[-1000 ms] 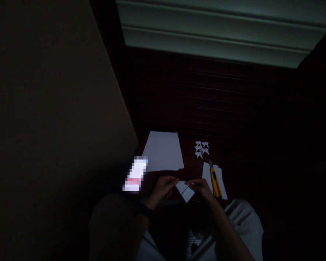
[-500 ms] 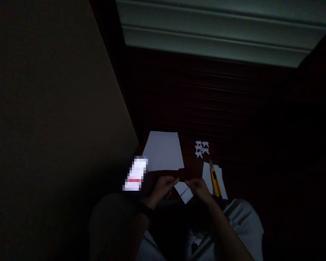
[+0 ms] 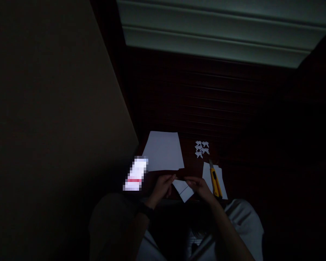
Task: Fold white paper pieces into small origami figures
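Observation:
A small white piece of paper (image 3: 183,191) with a crease across it is held between my two hands, just above the near edge of the dark table. My left hand (image 3: 163,186) pinches its upper left corner with thumb and fingers. At the upper right side, my right hand (image 3: 199,185) has its fingers closed on the same paper. To the right lies a yellow utility knife (image 3: 215,183), blade out, on top of some white paper sheets (image 3: 207,177). Several small folded paper figures (image 3: 201,149) sit together beyond the hands.
A stack of larger white sheets (image 3: 164,150) lies at the back left of the table. A bright, pixelated phone-like screen (image 3: 136,174) is beside it. A wall (image 3: 57,108) rises on the left, and pale slats (image 3: 214,34) show at the top.
Both hands have shifted slightly, and the paper between them has tilted and moved a little to the left. The knife, sheets and folded figures have stayed put.

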Available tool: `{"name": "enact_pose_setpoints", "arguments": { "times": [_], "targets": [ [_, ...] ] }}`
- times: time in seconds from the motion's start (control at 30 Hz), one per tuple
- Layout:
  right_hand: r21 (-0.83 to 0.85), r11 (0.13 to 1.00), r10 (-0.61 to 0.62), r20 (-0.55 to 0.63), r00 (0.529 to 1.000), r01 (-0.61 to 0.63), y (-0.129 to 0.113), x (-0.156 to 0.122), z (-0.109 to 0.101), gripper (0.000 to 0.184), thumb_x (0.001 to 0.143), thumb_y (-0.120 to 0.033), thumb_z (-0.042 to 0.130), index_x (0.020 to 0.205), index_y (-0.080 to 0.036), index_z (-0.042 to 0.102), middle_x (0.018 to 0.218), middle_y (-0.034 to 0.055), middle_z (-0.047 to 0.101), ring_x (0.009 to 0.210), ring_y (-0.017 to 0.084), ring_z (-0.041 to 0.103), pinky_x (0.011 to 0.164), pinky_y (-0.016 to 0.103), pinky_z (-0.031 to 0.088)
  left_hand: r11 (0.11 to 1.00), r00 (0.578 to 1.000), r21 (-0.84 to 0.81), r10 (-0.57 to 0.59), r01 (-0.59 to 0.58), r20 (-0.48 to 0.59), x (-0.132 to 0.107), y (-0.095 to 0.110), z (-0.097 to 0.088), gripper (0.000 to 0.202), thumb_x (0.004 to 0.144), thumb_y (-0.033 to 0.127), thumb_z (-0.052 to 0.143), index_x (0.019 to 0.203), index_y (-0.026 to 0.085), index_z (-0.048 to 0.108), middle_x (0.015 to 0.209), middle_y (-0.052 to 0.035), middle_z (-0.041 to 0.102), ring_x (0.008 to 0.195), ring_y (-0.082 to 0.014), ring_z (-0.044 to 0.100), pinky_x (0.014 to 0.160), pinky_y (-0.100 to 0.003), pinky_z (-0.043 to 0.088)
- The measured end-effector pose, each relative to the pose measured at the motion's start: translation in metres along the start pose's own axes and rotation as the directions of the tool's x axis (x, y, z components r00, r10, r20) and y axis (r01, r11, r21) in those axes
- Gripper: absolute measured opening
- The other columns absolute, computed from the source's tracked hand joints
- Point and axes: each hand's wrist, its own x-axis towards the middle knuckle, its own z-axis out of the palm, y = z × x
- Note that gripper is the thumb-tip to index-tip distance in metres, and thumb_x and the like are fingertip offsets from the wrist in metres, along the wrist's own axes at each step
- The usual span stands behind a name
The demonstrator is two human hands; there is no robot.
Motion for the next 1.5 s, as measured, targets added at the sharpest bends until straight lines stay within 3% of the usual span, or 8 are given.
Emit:
{"name": "enact_pose_setpoints", "arguments": {
  "times": [0.13,0.33,0.57,0.67,0.77,0.97,1.13,1.5],
  "targets": [
    [0.064,0.998,-0.008,0.077,0.997,0.003,-0.01,-0.003,-0.001,0.039,0.068,-0.037,0.065,0.103,-0.021,0.062,0.097,0.005,0.065,0.084,0.02,0.057,0.074,0.031,0.041,0.998,1.0,-0.053,0.022,-0.023,-0.012,0.001,0.0,0.0,0.056,0.079,0.054,0.04,0.113,0.012,0.052,0.033,0.0068,0.043,0.024,-0.0077,0.036,0.027,-0.015,0.024],
    [0.088,0.996,0.021,0.114,0.993,-0.031,-0.01,-0.004,-0.003,0.045,0.06,-0.032,0.071,0.102,-0.019,0.062,0.097,0.0064,0.065,0.084,0.021,0.058,0.073,0.032,0.043,0.998,1.0,-0.069,0.014,-0.016,-0.022,0.001,0.001,0.0,0.06,0.079,0.055,0.038,0.119,0.01,0.047,0.033,0.0067,0.044,0.023,-0.0075,0.036,0.027,-0.016,0.024],
    [-0.169,0.986,-0.03,-0.185,0.982,-0.002,0.008,0.003,0.007,0.036,0.071,-0.048,0.057,0.07,-0.014,0.068,0.06,0.002,0.062,0.056,0.015,0.053,0.051,0.024,0.038,0.999,1.0,-0.034,0.002,-0.003,-0.031,-0.003,0.004,0.004,0.063,0.078,0.056,0.038,0.125,0.013,0.041,0.036,0.0068,0.045,0.025,-0.0078,0.039,0.027,-0.015,0.026],
    [-0.198,0.98,-0.074,-0.307,0.949,0.012,0.009,0.005,0.01,0.038,0.072,-0.05,0.054,0.067,-0.013,0.065,0.058,0.0012,0.058,0.054,0.014,0.05,0.049,0.023,0.037,1.0,1.0,-0.022,0.012,-0.012,-0.018,-0.004,0.005,0.008,0.067,0.074,0.051,0.051,0.13,0.019,0.034,0.051,0.0033,0.057,0.027,-0.0059,0.04,0.028,-0.015,0.026],
    [-0.143,0.989,-0.083,-0.372,0.924,0.031,0.008,0.006,0.011,0.037,0.073,-0.05,0.053,0.072,-0.014,0.061,0.058,0.0001,0.055,0.053,0.012,0.047,0.048,0.022,0.036,1.0,1.0,-0.01,0.021,-0.021,0.01,0.0,0.003,0.013,0.059,0.071,0.047,0.057,0.122,0.018,0.046,0.071,-0.0036,0.065,0.03,-0.0044,0.042,0.03,-0.016,0.028],
    [0.038,0.999,0.018,-0.186,0.982,-0.011,0.002,0.001,0.009,0.033,0.067,-0.048,0.062,0.069,-0.016,0.054,0.053,-0.0036,0.049,0.049,0.01,0.044,0.047,0.021,0.036,0.988,0.992,-0.104,0.109,-0.116,-0.069,0.006,0.002,0.016,0.035,0.068,0.042,0.062,0.085,0.011,0.066,0.081,-0.0093,0.068,0.068,-0.0179,0.061,0.058,-0.024,0.045],
    [0.155,0.987,0.067,-0.086,0.994,-0.053,-0.003,-0.002,0.005,0.034,0.067,-0.044,0.064,0.085,-0.016,0.058,0.063,-0.0007,0.056,0.054,0.012,0.05,0.049,0.023,0.041,0.993,0.998,-0.097,0.066,-0.064,0.015,0.0,0.01,0.006,0.034,0.068,0.042,0.062,0.081,0.01,0.066,0.075,-0.0076,0.067,0.066,-0.018,0.06,0.06,-0.025,0.044],
    [0.292,0.95,0.128,-0.048,0.991,-0.109,0.002,0.001,-0.005,0.035,0.066,-0.046,0.065,0.079,-0.014,0.062,0.066,0.0043,0.062,0.06,0.017,0.058,0.057,0.032,0.05,0.993,0.995,-0.092,0.078,-0.072,0.065,0.0,0.014,0.01,0.038,0.068,0.043,0.062,0.087,0.01,0.066,0.082,-0.0087,0.068,0.073,-0.0206,0.061,0.065,-0.027,0.045]
  ]
}}
